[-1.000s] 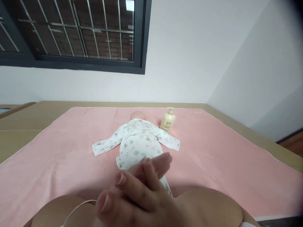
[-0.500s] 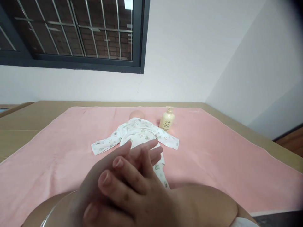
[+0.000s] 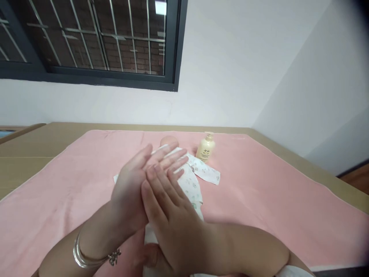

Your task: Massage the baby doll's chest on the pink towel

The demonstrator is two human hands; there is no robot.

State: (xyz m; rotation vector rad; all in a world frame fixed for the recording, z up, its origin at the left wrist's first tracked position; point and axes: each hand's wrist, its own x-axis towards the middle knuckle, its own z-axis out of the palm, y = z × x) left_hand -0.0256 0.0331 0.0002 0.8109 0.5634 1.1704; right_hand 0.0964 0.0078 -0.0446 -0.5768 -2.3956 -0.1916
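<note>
Outfit — partly behind right hand

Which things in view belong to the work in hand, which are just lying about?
In the work:
left hand, palm open
right hand, laid against it
printed white garment, nearest the hands
round pink object beyond it, likely
pump bottle, likely; untouched

Just around:
pink sheet underneath
silver bangles, worn
barred window

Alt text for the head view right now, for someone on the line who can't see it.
The right hand rests its fingers against the palm of the open left hand. Beyond them, a small white patterned garment, partly hidden by the hands, lies on a pink cloth, with a cream pump bottle standing by its sleeve at right.
</note>
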